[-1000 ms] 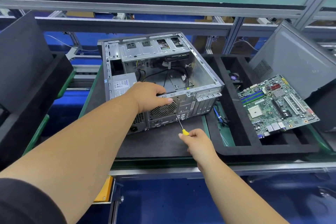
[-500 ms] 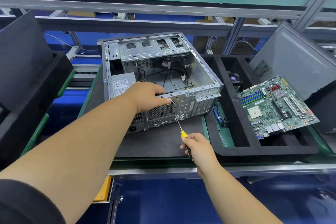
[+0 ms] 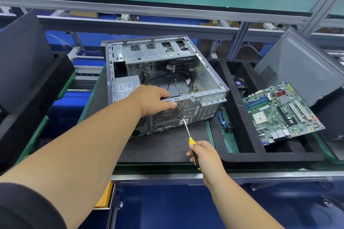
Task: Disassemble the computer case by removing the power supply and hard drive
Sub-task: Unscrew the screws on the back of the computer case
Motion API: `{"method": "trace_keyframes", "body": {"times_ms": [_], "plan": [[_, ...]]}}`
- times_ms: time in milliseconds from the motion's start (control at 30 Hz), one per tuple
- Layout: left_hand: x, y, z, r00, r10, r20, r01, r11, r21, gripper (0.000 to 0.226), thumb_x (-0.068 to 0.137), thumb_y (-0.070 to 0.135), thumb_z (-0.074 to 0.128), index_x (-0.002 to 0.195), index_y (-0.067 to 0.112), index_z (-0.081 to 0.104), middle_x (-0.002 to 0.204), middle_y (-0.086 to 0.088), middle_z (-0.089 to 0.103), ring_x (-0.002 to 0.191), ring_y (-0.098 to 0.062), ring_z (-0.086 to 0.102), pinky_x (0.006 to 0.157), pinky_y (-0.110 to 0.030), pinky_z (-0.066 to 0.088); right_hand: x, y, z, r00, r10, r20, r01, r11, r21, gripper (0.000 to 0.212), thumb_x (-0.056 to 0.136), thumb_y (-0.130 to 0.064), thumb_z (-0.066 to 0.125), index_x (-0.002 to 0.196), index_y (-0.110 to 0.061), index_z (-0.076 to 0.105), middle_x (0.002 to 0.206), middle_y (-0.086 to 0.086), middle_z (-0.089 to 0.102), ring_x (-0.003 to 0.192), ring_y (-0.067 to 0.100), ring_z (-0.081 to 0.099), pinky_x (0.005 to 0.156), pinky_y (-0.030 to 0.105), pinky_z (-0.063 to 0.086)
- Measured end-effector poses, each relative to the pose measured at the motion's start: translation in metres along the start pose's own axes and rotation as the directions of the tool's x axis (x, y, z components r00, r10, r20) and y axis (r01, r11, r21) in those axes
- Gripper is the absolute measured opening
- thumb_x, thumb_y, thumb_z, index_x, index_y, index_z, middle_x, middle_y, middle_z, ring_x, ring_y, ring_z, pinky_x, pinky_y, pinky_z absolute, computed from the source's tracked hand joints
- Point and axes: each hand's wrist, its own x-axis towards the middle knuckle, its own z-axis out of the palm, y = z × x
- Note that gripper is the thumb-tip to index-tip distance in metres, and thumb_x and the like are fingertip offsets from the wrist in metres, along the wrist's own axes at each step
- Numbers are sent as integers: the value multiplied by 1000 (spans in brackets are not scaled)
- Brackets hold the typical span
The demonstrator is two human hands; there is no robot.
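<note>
Clearly a slip risk at the rear panel of the computer case [image 3: 163,83].
Left hand [image 3: 152,99] grips its top edge beside the power supply [image 3: 126,87]; right hand [image 3: 203,154] grips a screwdriver [image 3: 187,130] whose angled tip could skid off.

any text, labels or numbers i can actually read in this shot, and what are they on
Nothing here can be quoted with confidence.
Power supply label: rows of small print, marks and a blue block, all too blurred to read.
Motherboard: markings on the board and its chips, too small to read.
Computer case rear panel: stamped marks near the ports, not legible.
Screwdriver handle: no text visible.
</note>
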Motion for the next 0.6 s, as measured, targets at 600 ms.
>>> {"method": "trace_keyframes", "body": {"times_ms": [600], "plan": [[4,-5,5,997,22,-68,-22,1000,9,50,90,68,44,112,28,65,99,5,67,96,-24,58,76,-31,34,54,-44,61,975,70,-209,13,928,372,14,86,-11,69,74,-14,63,73,10,57,43,11,35,45,21,30]]}}
